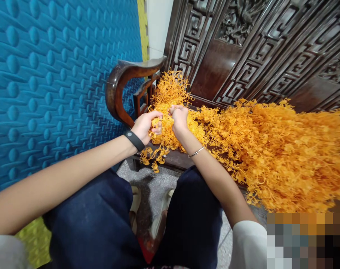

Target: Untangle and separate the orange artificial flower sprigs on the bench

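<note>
My left hand (145,126), with a dark band at the wrist, has its fingers curled around some yellow-orange plastic sprigs (155,123). A loose bunch of sprigs (155,157) hangs below it, over the front edge of the bench. Close by on the right, my right hand (180,116) is closed in a pinch, thumb and fingertips together. What it pinches is too small to make out. Both hands are just above a tangled heap of orange sprigs (172,87) on the bench seat (178,160).
A much larger orange pile (293,153) spreads along the bench to the right. The dark carved backrest (211,76) rises behind, and a curved wooden armrest (113,89) stands at the left. Blue foam matting (46,93) lies beyond it. My knees are near the bench front.
</note>
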A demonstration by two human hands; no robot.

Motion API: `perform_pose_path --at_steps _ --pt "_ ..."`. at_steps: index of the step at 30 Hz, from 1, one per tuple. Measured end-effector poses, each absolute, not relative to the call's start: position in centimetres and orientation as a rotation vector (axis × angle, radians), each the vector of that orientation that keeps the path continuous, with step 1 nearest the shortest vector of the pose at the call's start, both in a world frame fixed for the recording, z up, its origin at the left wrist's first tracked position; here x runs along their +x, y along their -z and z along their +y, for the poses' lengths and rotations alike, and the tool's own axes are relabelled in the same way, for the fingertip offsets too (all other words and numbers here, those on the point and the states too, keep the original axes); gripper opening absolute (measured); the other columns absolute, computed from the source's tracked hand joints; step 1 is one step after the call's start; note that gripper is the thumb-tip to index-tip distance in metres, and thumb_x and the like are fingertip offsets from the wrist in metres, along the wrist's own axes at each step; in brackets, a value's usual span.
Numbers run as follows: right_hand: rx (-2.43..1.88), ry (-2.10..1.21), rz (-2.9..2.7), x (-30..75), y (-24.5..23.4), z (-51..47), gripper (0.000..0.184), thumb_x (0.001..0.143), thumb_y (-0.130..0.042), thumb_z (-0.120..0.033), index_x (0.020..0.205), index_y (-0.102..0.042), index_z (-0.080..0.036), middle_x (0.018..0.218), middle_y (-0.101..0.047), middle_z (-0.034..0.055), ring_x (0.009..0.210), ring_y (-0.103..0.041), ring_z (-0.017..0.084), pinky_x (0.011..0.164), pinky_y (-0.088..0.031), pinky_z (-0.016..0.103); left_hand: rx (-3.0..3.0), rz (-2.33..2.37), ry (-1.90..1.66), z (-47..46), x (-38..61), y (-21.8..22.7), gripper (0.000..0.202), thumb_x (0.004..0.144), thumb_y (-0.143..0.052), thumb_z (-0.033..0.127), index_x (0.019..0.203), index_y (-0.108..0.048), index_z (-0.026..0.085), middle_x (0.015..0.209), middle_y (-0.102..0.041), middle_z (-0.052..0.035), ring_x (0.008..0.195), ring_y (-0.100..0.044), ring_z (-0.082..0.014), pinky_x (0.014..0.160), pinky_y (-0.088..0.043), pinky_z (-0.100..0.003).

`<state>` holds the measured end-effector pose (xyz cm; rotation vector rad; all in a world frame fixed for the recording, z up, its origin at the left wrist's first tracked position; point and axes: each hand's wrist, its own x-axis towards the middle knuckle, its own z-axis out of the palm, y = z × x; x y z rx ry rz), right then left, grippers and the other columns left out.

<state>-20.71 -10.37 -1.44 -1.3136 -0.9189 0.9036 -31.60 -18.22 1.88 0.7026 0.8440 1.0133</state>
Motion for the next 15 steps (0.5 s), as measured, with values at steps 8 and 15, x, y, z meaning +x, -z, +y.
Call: perform_pose_path --at_steps 8,15 --pt "-1.381 -0.693 -0.865 -11.9 0.6 -8.6 0.005 0.08 -0.05 -0.015 0.076 -0.05 -0.018 0.071 -0.055 -0.0032 0.061 -0.048 0.006 0.061 -0.039 0.022 0.96 0.779 -0.96 -22.7 -30.4 -2.7 0.019 0.076 -0.058 0.021 0.059 -0.052 0.015 0.051 -0.046 0.0037 0.042 -0.04 -0.0056 0.04 -0.028 -0.02" --pt "-1.413 -0.66 -1.208 -12.2 2.8 -8.7 0.02 0.066 -0.062 -0.013 0.083 -0.054 -0.018 0.088 -0.06 0.0017 0.082 -0.057 0.013 0.075 -0.045 0.028 1.005 0.718 -1.067 -20.6 -31.0 -1.5 0.015 0.072 -0.066 0.029 0.077 -0.063 0.015 0.088 -0.061 -0.0014 0.079 -0.057 -0.0132 0.064 -0.048 -0.026"
